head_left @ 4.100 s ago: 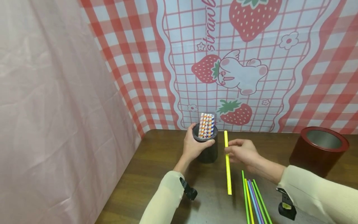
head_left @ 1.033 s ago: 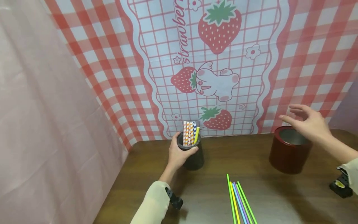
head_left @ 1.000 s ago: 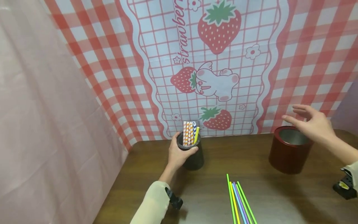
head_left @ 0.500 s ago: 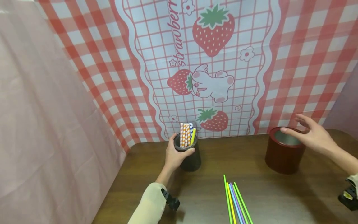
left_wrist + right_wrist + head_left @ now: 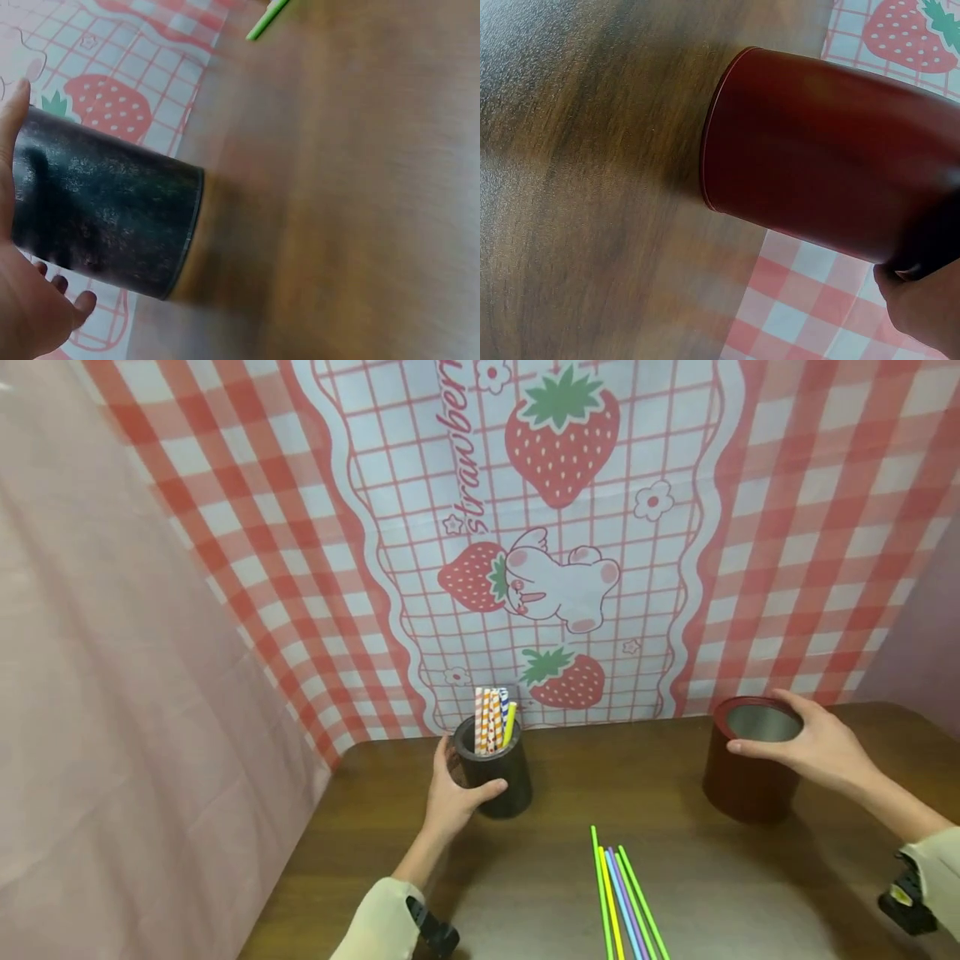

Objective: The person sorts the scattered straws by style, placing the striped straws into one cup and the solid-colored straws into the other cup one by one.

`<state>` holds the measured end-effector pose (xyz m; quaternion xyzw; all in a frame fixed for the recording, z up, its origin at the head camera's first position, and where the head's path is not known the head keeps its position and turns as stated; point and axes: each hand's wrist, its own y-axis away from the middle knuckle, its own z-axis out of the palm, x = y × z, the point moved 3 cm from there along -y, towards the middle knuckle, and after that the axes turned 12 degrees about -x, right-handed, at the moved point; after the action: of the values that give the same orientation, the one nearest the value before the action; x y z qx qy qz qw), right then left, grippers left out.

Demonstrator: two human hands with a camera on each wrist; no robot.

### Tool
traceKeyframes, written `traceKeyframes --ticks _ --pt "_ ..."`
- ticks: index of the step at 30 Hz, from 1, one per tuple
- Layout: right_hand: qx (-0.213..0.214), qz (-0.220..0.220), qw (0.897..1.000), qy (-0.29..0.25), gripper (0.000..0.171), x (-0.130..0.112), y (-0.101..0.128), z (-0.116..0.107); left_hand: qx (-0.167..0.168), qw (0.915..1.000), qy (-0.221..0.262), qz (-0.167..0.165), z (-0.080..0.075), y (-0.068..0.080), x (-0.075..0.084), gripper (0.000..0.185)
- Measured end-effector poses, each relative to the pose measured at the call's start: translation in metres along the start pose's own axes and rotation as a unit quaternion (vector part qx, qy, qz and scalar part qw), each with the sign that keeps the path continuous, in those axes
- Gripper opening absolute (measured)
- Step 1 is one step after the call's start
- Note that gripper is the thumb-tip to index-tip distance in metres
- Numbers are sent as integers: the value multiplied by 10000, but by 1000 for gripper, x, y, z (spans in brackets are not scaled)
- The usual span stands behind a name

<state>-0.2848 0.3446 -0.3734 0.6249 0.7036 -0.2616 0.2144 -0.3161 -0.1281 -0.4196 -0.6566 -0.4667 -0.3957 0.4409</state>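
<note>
My left hand (image 5: 465, 772) grips a black cup (image 5: 504, 777) near the table's back edge, thumb in front and fingers round its left side. Striped paper straws and one yellow straw (image 5: 492, 723) stand in it. In the left wrist view the black cup (image 5: 105, 217) lies against my palm (image 5: 22, 307). My right hand (image 5: 761, 727) holds the rim of an empty dark red can (image 5: 742, 785) at the right, thumb on the near edge and fingers over the far edge. The right wrist view shows the red can (image 5: 825, 157) with my hand (image 5: 922, 311) at its top.
Several loose thin straws (image 5: 618, 893), green, yellow and purple, lie in a bundle on the brown table (image 5: 555, 852) between the two containers. A strawberry-print cloth (image 5: 570, 527) hangs behind and a pink cloth (image 5: 112, 693) closes the left side.
My right hand came down from above the red can onto its rim. The yellow straw it held four seconds ago now stands in the black cup. My left hand stayed on the cup.
</note>
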Motion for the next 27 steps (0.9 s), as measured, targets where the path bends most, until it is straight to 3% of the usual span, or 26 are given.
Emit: traceKeyframes --ticks 4,8,10,15,20,23,27 --pt "103 -46 9999 -33 99 -2 -2 0 152 9991 252 -306 -6 21 -3 107" --pt "82 28 9999 -63 99 -2 -2 -1 292 9943 586 -841 -2 40 -1 81" --pt "41 58 10000 -63 99 -1 -1 0 211 9904 826 -1085 5 46 0 65" --pt "51 56 10000 -37 98 0 1 1 -715 9760 1454 -1456 43 53 3 31" --pt "181 39 9998 20 99 0 1 3 -1526 9598 1465 -1844 91 56 8 19" --pt "247 17 9997 14 99 -1 1 4 -1728 9568 1183 -2018 112 55 13 15" --pt "269 3 9996 7 99 -4 2 4 -1723 9607 743 -2047 128 51 17 8"
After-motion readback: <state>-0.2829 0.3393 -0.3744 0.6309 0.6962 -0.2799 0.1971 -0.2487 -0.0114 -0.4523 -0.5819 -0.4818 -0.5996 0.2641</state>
